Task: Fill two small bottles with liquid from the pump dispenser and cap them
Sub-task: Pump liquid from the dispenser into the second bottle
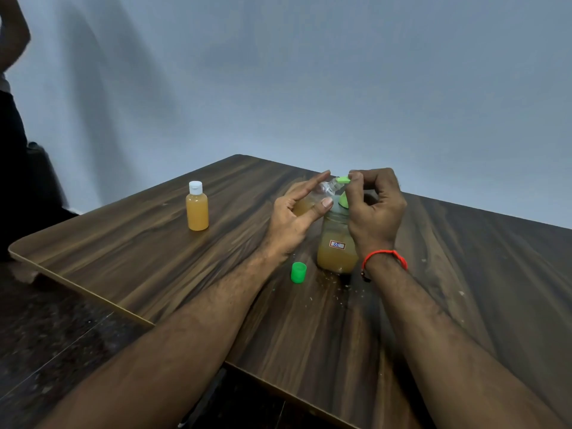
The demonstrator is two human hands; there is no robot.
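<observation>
- While the left hand (297, 212) holds a small clear bottle (312, 201) tilted, neck toward the green pump spout, its grip pinches that bottle between thumb and fingers, with the forefinger stretched out straight along the top.
- That tilted bottle carries some amber liquid in its lower part; its mouth sits right at the nozzle of the pump head (343, 180).
- The right hand (376, 209) sits on top of the pump dispenser (337, 243), fingers curled, thumb and fingertips pressed on the green pump head; the grip is closed around it.
- The pump dispenser stands upright near the middle of the worktop (154, 249), a clear jar partly filled with cloudy amber liquid, with a small white label on its front.
- A red thread band (385, 258) circles the right wrist.
- A loose green cap (298, 272) stands on the worktop just beside the dispenser's base, on the side toward the near edge and left of it, touching neither hand.
- A second small bottle (197, 205), full of amber liquid and closed with a white cap, stands upright well apart from the others, toward the left edge of the worktop.
- Small pale specks lie scattered on the wood round the dispenser's base.
- Another person (12, 119) in dark clothing stands beyond the left corner of the worktop, only partly in view.
- A plain grey wall (309, 72) rises behind the far edge.
</observation>
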